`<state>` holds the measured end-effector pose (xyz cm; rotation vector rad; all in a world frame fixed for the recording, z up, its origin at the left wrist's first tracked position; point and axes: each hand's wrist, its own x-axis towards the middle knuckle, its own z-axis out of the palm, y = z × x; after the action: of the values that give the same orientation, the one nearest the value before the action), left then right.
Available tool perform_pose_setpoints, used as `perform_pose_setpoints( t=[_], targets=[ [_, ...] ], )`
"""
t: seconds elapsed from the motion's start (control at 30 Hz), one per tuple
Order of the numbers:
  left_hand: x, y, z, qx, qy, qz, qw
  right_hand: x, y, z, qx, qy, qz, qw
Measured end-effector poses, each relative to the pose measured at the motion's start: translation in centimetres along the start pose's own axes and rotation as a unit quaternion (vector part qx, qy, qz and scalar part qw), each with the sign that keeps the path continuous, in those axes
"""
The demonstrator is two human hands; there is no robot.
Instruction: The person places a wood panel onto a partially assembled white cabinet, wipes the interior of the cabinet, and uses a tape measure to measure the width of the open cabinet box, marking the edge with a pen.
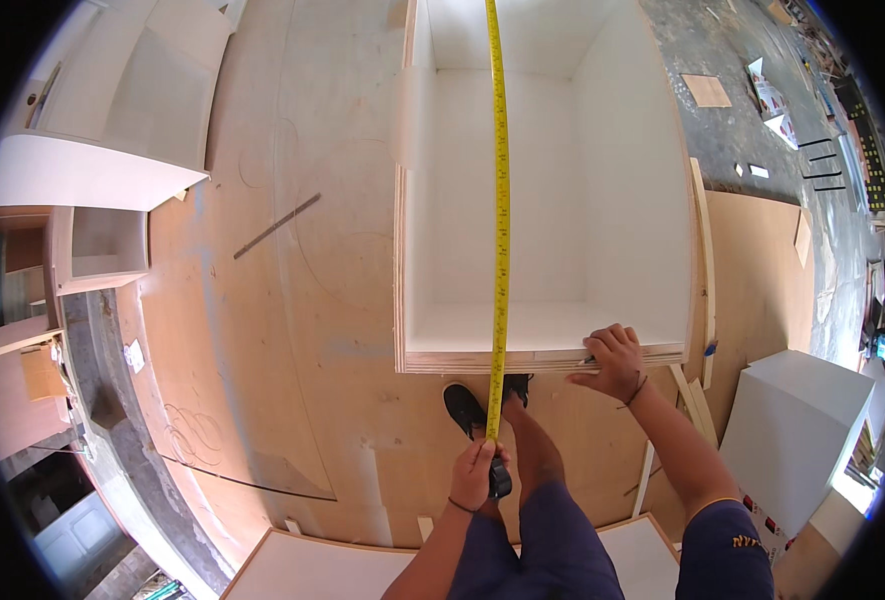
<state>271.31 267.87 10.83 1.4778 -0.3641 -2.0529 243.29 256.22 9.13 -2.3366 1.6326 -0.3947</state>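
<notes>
My left hand (474, 474) is closed round the dark case of a tape measure (500, 478), low in front of my legs. Its yellow blade (502, 210) runs straight away from me, over the near edge and the length of an open white-lined plywood cabinet (502, 190). The blade's far end lies beyond the top of the view. At the cabinet's near edge, right of the blade, my right hand (612, 362) rests with curled fingers. A thin, dark-tipped, pencil-like stick (588, 360) pokes out from them; most of it is hidden.
Plywood sheets (292, 400) cover the floor, with a thin dark strip (277, 226) lying on them. White cabinets (92, 170) stand at the left. A grey-white box (792, 420) is at the right, near wooden strips (704, 270). Behind my legs is a white panel (332, 570).
</notes>
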Motion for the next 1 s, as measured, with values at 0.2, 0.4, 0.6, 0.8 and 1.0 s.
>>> perform_pose_setpoints(
  t=[0.2,0.4,0.6,0.8,1.0],
  targets=[
    [0.6,-0.2,-1.3,0.001,0.01,-0.003,1.0,-0.8,-0.1,1.2,-0.051,-0.005,0.018,0.999],
    [2.3,-0.4,-2.3,-0.001,0.015,0.018,1.0,-0.6,-0.4,1.3,-0.044,0.017,0.017,0.999],
    [3.4,0.4,-3.0,0.007,0.026,0.012,1.0,-0.1,0.0,1.5,-0.053,-0.005,-0.002,0.999],
    [3.4,0.2,-3.6,-0.021,0.024,0.026,0.999,0.1,0.4,1.3,-0.056,-0.041,-0.037,0.997],
    [3.4,0.0,-3.9,-0.024,0.024,0.03,0.999,0.2,-0.1,1.4,-0.07,-0.02,-0.04,0.997]
  ],
)
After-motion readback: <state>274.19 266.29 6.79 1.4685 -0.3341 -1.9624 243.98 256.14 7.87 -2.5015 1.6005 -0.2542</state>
